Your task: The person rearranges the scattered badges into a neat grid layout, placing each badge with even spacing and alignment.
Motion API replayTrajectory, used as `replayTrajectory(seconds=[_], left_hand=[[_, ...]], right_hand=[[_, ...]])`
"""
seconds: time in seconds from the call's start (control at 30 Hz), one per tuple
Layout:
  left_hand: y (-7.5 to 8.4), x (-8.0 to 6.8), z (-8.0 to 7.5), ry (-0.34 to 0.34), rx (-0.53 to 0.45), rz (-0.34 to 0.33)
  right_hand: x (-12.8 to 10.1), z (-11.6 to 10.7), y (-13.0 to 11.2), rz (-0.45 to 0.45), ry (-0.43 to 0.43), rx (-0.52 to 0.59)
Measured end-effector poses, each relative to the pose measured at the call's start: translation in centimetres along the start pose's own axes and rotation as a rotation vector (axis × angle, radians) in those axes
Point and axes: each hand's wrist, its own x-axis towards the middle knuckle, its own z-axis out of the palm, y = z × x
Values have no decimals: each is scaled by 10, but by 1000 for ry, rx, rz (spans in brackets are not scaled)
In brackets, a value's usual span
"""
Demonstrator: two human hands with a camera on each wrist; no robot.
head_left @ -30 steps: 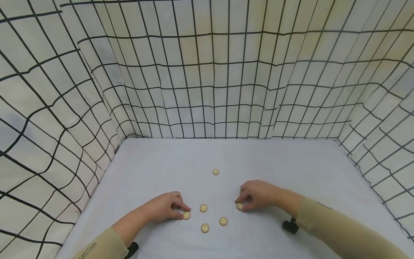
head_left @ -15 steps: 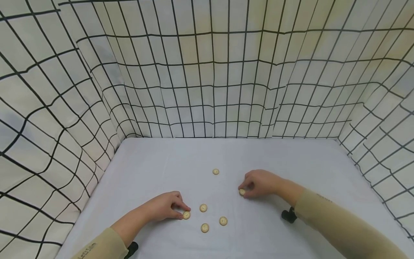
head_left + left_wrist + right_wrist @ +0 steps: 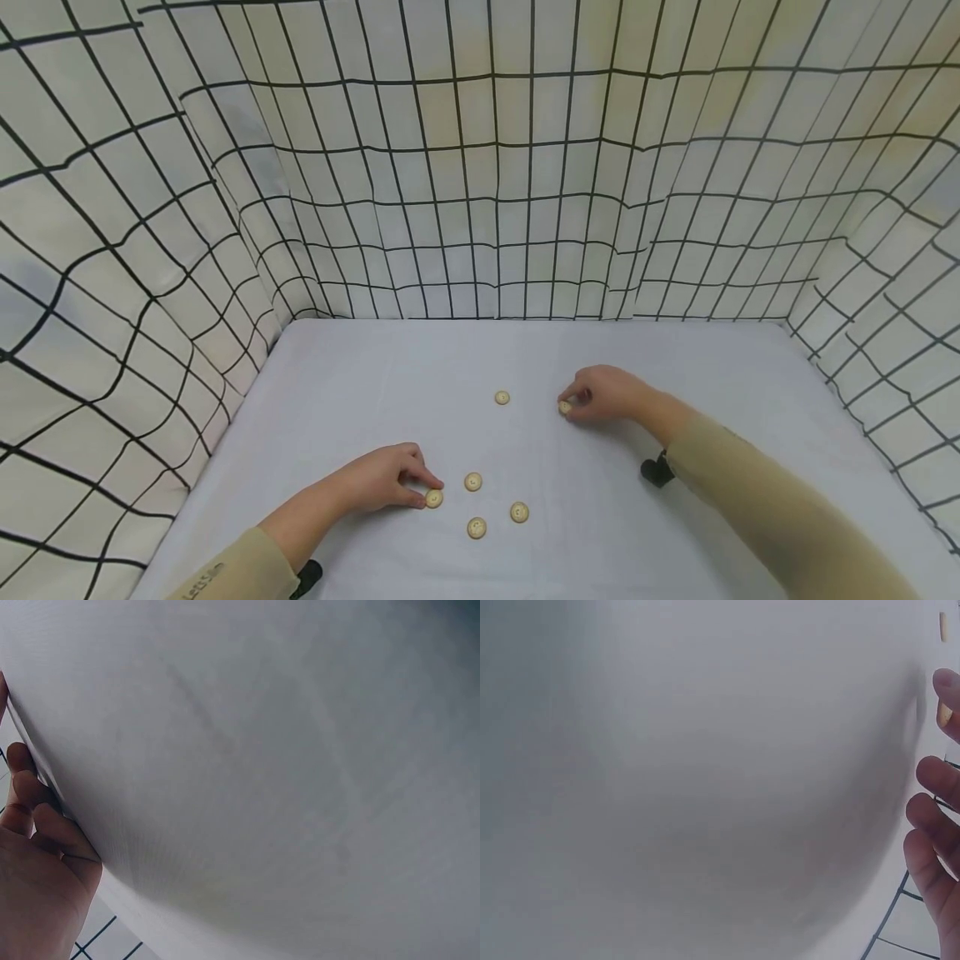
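The right hand [image 3: 603, 393] has its fingers curled down with thumb and fingertips closed on a small cream button [image 3: 564, 407], pinching it at the surface of the pale table [image 3: 360, 392]; in the right wrist view the same button [image 3: 944, 715] shows as a tan sliver between the fingertips [image 3: 949, 686], though that view is too close and blurred to tell more. This pinched button sits in the middle of the table, just to the right of a lone button [image 3: 502, 397] that lies flat and apart from it. The left hand [image 3: 378, 480] rests on the table nearer the person, fingers loosely curled, with thumb and forefinger tip touching a near-left button [image 3: 433, 498]; whether it truly grips that button or only rests against it cannot be told. In the left wrist view only the side of that hand [image 3: 37, 855] and blank table appear. Just right of the left hand lie three more buttons, well apart from the right hand: one [image 3: 472, 482] beside the touched button, one [image 3: 476, 527] closest to the person, and one [image 3: 519, 512] to the right of those. Both arms wear tan sleeves [image 3: 757, 500], and a small black device [image 3: 656, 471] shows under the right wrist. A white cloth [image 3: 480, 167] with a black grid walls in the table on three sides.
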Motion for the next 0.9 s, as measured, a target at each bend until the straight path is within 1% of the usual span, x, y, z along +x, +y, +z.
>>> replayTrajectory(seconds=[0.27,0.4,0.53,0.7,0.9], left_hand=[[3,-1,-1,-2,-7,-19],[4,-2,-1,1,-9,-23],[4,-1,-1,4,-2,-21],[4,-2,-1,2,-2,-23],[4,-1,-1,0,0,-23]], right_hand=[[19,3,5,69,0,-4],[24,3,6,82,0,-14],[26,3,8,81,-5,-17],[25,5,13,58,7,-14],[24,7,15,55,22,45]])
